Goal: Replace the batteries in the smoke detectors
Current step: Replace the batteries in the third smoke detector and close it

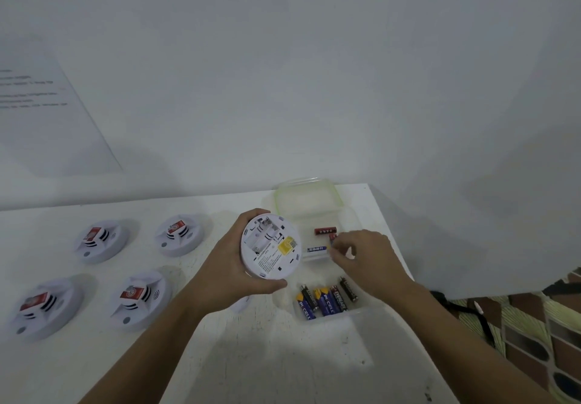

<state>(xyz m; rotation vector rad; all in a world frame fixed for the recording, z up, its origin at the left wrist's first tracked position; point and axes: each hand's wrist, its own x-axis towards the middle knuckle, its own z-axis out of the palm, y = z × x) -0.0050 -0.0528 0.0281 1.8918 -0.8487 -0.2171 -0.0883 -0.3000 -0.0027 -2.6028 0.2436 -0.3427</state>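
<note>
Four smoke detectors (102, 240) face-up on the white tabletop (251, 356) at nine o'clock, well apart from a fifth smoke detector (271, 248) gripped back-up in the left hand (232, 265), fingers curled round its rim, battery bay empty. Right hand (361, 256) at three o'clock over a clear container (349, 312), fingertips pinching at a red battery (332, 236); beside it another red battery (325, 230) and a blue-white battery (317, 249). Five batteries (325, 300) bunched at container's five o'clock corner.
</note>
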